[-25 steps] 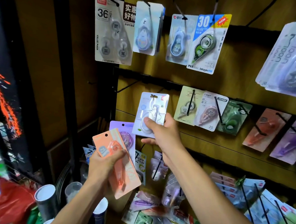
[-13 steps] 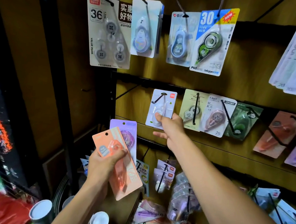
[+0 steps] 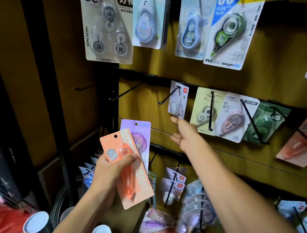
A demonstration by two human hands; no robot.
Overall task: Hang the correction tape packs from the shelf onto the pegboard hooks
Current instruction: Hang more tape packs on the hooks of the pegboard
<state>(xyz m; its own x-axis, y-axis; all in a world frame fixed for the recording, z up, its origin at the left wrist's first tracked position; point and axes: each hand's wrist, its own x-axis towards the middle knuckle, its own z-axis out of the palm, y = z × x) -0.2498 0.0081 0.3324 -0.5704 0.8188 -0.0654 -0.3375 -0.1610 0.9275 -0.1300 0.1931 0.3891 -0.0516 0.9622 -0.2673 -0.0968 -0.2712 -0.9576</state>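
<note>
left hand (image 3: 112, 170): curled around two correction tape packs, thumb laid across the front of the orange pack (image 3: 128, 167); the purple pack (image 3: 139, 137) is fanned out behind it, its top edge showing above.
held packs: both tilted, hang holes uppermost, in front of the wall panel and apart from any hook.
right hand (image 3: 184, 136): fingers spread and relaxed, holding nothing; fingertips just below the white pack (image 3: 178, 101), whether touching cannot be told because of blur.
white pack: hanging on a black hook (image 3: 168, 95) in the middle row, at the back of the hook against the board, leftmost pack in that row.
empty hook (image 3: 130, 90): just left of the white pack, nothing on it.
middle row, right of white pack: cream pack (image 3: 205, 110), pink-grey pack (image 3: 234, 118), green pack (image 3: 267, 122), each on its own hook.
top row: value pack marked 36 (image 3: 105, 22) and three further packs hanging.
shelf (image 3: 165, 231): loose packs lying in a heap below the hooks.
</note>
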